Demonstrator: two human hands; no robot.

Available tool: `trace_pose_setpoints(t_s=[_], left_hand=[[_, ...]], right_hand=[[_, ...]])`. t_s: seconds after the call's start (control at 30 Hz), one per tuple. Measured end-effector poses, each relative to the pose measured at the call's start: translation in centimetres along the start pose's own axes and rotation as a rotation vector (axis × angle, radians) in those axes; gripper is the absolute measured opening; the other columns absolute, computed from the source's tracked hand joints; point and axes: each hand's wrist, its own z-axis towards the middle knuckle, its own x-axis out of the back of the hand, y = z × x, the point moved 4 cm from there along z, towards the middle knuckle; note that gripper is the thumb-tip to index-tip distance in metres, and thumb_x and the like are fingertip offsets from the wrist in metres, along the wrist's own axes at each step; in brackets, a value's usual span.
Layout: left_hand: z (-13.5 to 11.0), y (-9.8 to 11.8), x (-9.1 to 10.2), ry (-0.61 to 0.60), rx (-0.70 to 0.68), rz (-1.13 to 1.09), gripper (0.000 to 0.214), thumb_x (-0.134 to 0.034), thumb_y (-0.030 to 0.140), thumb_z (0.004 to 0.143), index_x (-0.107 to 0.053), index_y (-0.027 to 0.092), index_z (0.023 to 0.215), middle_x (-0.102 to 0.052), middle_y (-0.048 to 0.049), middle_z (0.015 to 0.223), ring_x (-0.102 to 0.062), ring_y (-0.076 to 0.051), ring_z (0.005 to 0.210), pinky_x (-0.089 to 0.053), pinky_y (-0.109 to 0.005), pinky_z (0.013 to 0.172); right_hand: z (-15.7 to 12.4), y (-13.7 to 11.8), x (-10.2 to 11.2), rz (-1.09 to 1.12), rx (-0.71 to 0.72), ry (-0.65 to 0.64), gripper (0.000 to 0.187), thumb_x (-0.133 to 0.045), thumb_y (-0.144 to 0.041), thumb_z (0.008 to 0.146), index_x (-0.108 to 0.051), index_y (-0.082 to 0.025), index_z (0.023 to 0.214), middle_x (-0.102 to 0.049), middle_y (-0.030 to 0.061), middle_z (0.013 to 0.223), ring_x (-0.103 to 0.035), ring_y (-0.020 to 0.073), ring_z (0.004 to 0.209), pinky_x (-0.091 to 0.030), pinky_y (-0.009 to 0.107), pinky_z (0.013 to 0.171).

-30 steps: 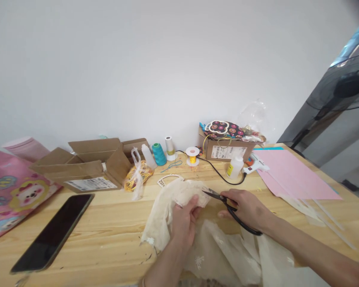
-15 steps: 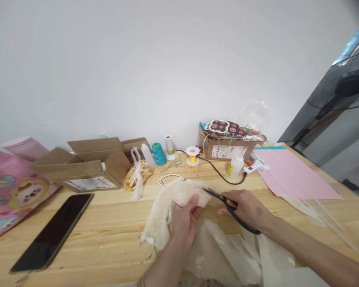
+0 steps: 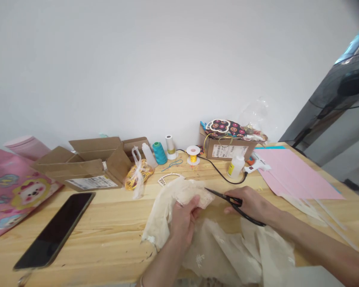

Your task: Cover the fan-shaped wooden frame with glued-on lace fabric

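My left hand (image 3: 184, 219) pinches a cream, sheer fabric (image 3: 164, 207) with small white embroidered flowers, bunched up over the wooden table. In my right hand (image 3: 251, 205) is a pair of black scissors (image 3: 235, 204), fingers wrapped round the handles. Their blades point left, with the tips at the upper right edge of the gathered fabric. More of the same cloth drapes below both hands toward the table's front edge. Just behind the fabric lies a pale fan-shaped frame (image 3: 162, 180), partly covered by it.
A phone (image 3: 55, 231) lies at left before an open cardboard box (image 3: 86, 171). Behind stand a teal thread cone (image 3: 159, 153), a yellow thread spool (image 3: 193, 155) and a glue bottle (image 3: 235, 166). A glue gun (image 3: 257, 163) and pink paper (image 3: 299, 173) are at right.
My right hand has shifted slightly right and the scissors have drawn back a little, their blades looking closer together. My left hand keeps its hold on the fabric.
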Motion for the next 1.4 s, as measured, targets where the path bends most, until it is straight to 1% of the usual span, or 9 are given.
trace_pose_setpoints(t_s=[0.17,0.27,0.47,0.63,0.8,0.97,1.1,1.23,1.4], left_hand=[[0.0,-0.1,0.0,-0.017,-0.009,0.045,0.036,-0.070,0.013,0.061,-0.058,0.016,0.095,-0.066,-0.0064,0.092,-0.063,-0.019,0.083,-0.053,-0.029,0.069],[0.0,-0.1,0.0,-0.029,-0.019,0.058,0.037,-0.070,0.015,0.061,-0.058,0.015,0.096,-0.066,-0.0068,0.093,-0.063,-0.019,0.083,-0.053,-0.029,0.069],[-0.3,-0.1,-0.4,-0.069,-0.028,0.093,0.040,-0.072,0.018,0.058,-0.060,0.013,0.096,-0.067,-0.0074,0.089,-0.063,-0.019,0.078,-0.052,-0.030,0.067],[-0.6,-0.1,-0.4,-0.095,-0.019,0.106,0.042,-0.072,0.020,0.057,-0.060,0.014,0.096,-0.068,-0.0076,0.091,-0.063,-0.022,0.081,-0.052,-0.033,0.069],[-0.5,-0.3,-0.2,-0.117,0.001,0.117,0.044,-0.071,0.022,0.058,-0.059,0.014,0.099,-0.067,-0.0101,0.094,-0.063,-0.024,0.085,-0.051,-0.037,0.073],[-0.7,-0.1,-0.3,-0.112,0.009,0.113,0.041,-0.072,0.021,0.057,-0.059,0.014,0.096,-0.067,-0.0088,0.091,-0.063,-0.024,0.083,-0.051,-0.036,0.074],[-1.0,0.2,-0.5,-0.099,0.009,0.108,0.039,-0.073,0.019,0.055,-0.061,0.015,0.092,-0.068,-0.0076,0.087,-0.064,-0.023,0.080,-0.052,-0.032,0.069],[-1.0,0.1,-0.4,-0.132,0.015,0.120,0.033,-0.071,0.018,0.059,-0.061,0.016,0.090,-0.068,-0.0056,0.088,-0.063,-0.022,0.080,-0.052,-0.031,0.069],[-0.8,0.1,-0.1,-0.147,0.041,0.119,0.033,-0.071,0.021,0.060,-0.059,0.013,0.090,-0.068,-0.0079,0.087,-0.064,-0.021,0.077,-0.052,-0.031,0.067]], right_hand=[[-0.8,-0.1,0.2,0.090,-0.038,-0.040,0.040,-0.052,-0.054,0.070,-0.058,-0.017,0.085,-0.053,-0.0004,0.065,-0.042,0.0108,0.055,-0.030,0.020,0.049],[-1.2,-0.3,0.2,0.074,-0.050,-0.037,0.042,-0.054,-0.056,0.068,-0.058,-0.018,0.085,-0.054,0.0000,0.067,-0.043,0.0115,0.056,-0.030,0.021,0.050],[-0.9,-0.5,-0.1,0.046,-0.058,0.026,0.039,-0.057,-0.052,0.068,-0.058,-0.021,0.090,-0.055,0.0000,0.068,-0.044,0.0119,0.056,-0.031,0.021,0.050],[-0.3,-0.9,-0.4,0.021,-0.045,0.046,0.037,-0.054,-0.054,0.069,-0.058,-0.020,0.082,-0.052,-0.0011,0.064,-0.043,0.0112,0.054,-0.029,0.021,0.050],[0.2,-1.2,-0.2,-0.034,0.009,0.054,0.036,-0.051,-0.055,0.071,-0.055,-0.019,0.071,-0.047,-0.0023,0.057,-0.039,0.0104,0.051,-0.026,0.022,0.049],[0.4,-0.9,-0.1,-0.075,0.066,0.047,0.037,-0.049,-0.054,0.073,-0.058,-0.018,0.074,-0.045,-0.0031,0.053,-0.037,0.0100,0.049,-0.025,0.022,0.048],[0.4,-0.7,-0.1,-0.091,0.110,0.037,0.037,-0.048,-0.053,0.075,-0.058,-0.018,0.070,-0.048,-0.0020,0.053,-0.038,0.0098,0.048,-0.025,0.022,0.047],[0.5,-0.5,0.4,-0.139,0.136,0.038,0.037,-0.047,-0.052,0.076,-0.058,-0.017,0.070,-0.052,0.0005,0.055,-0.042,0.0115,0.050,-0.027,0.023,0.049],[0.4,-0.6,0.9,-0.071,0.101,-0.021,0.037,-0.050,-0.054,0.073,-0.060,-0.018,0.072,-0.055,0.0009,0.059,-0.046,0.0122,0.053,-0.027,0.022,0.048]])
